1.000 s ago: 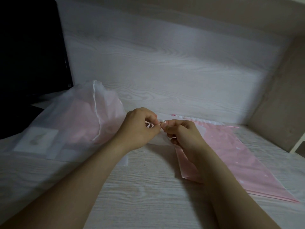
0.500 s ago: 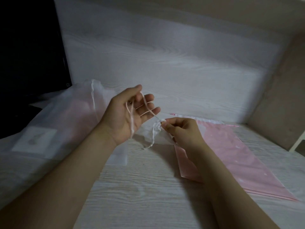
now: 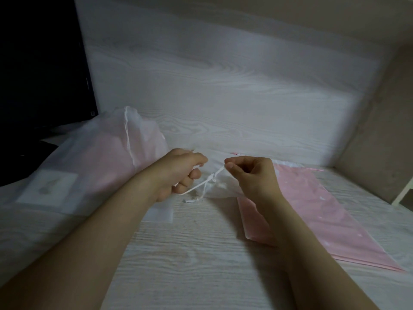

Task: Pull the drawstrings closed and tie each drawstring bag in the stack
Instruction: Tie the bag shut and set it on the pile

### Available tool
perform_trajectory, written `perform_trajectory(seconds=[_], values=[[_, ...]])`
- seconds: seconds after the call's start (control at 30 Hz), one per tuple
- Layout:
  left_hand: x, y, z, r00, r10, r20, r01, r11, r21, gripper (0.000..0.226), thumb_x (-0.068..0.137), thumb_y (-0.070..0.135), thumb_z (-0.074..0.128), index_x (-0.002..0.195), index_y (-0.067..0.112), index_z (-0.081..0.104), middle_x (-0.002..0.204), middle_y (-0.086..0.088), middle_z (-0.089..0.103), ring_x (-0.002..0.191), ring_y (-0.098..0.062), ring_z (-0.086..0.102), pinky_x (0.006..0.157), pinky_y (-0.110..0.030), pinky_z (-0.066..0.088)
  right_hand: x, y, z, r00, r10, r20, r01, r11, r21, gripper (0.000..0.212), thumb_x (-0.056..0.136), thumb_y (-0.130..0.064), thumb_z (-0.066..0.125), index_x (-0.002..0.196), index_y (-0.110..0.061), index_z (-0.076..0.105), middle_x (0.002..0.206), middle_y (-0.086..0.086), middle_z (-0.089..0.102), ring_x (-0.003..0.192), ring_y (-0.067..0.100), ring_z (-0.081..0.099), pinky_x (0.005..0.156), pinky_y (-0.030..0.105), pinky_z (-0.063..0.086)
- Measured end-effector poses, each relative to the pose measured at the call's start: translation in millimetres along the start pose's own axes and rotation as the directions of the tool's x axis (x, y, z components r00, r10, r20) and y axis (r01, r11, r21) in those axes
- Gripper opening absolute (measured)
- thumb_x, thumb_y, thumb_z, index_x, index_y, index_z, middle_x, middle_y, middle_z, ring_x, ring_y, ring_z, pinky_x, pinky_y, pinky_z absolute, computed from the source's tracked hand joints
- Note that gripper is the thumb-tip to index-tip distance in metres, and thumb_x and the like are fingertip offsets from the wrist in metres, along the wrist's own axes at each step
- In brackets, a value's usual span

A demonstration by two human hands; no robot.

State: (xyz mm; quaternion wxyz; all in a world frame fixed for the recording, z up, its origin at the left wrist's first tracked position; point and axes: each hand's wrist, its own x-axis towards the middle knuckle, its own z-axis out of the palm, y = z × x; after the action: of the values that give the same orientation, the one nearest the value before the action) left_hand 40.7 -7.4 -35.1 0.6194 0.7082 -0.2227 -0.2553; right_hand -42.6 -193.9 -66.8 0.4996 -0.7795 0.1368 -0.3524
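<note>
Head view: left grip (image 3: pixel 178 175) curled round one end of the white drawstring (image 3: pixel 196 187), right grip (image 3: pixel 252 175) pinching the other. The knot (image 3: pixel 212 176) between them looks loose. Bag (image 3: pixel 223 189) on table (image 3: pixel 201 253), beside pink stack (image 3: pixel 312 209). Cord thin and probably slick, film flimsy; best held close to the knot.

White drawstring (image 3: pixel 202 183) knotted, taut

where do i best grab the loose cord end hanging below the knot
Probably pinch the loose cord end just behind its tip, where it lies on the table, coming in from the near side. The knot and the taut strands held by the left hand and right hand crowd the space above it, while the near side is open.
</note>
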Motion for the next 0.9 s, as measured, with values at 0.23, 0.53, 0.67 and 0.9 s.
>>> perform_trajectory(seconds=[0.23,0.53,0.67,0.9], values=[[3.2,-4.4,-2.1,1.000,-0.003,0.029,0.000,0.995,0.104,0.013,0.096,0.011,0.069,0.090,0.015,0.058,0.057,0.002,0.039,0.044,-0.008,0.024,0.039,-0.017,0.017,2.6,2.5,-4.2,0.987,-0.119,-0.109,0.078,0.943,-0.323,0.016,0.094,-0.015,0.071,0.080,-0.022,0.075,0.072,-0.019,0.068,0.068,-0.004,0.062,0.064,0.006,0.039],[8.7,-8.7,-9.2,0.997,-0.035,-0.071,0.043,0.993,0.114,0.015,0.090,0.005,0.074,0.085,0.011,0.061,0.048,0.005,0.044,0.044,-0.010,0.028,0.042,-0.021,0.018,0.1,3.4,-6.3,0.988,0.012,-0.156,-0.103,0.799,-0.592,0.010,0.102,-0.027,0.060,0.101,-0.023,0.069,0.107,-0.003,0.071,0.101,0.025,0.063,0.074,0.033,0.041],[9.9,-9.9,-8.7,0.993,-0.062,-0.100,0.074,0.991,0.114,0.017,0.090,0.002,0.071,0.085,0.012,0.058,0.052,0.002,0.046,0.042,-0.009,0.029,0.039,-0.019,0.020,-0.7,2.8,-6.5,0.985,0.032,-0.169,-0.130,0.783,-0.608,0.010,0.101,-0.019,0.059,0.104,-0.021,0.069,0.110,0.000,0.070,0.101,0.027,0.063,0.074,0.034,0.042],[13.3,-15.1,-9.5,0.994,-0.051,-0.099,0.060,0.994,0.092,0.017,0.096,0.001,0.055,0.086,0.014,0.050,0.055,0.000,0.043,0.043,-0.010,0.023,0.042,-0.019,0.015,-0.7,4.6,-9.0,0.981,-0.041,-0.191,-0.082,0.798,-0.597,0.011,0.101,-0.024,0.062,0.099,-0.020,0.072,0.100,-0.001,0.072,0.094,0.025,0.065,0.071,0.034,0.045]])
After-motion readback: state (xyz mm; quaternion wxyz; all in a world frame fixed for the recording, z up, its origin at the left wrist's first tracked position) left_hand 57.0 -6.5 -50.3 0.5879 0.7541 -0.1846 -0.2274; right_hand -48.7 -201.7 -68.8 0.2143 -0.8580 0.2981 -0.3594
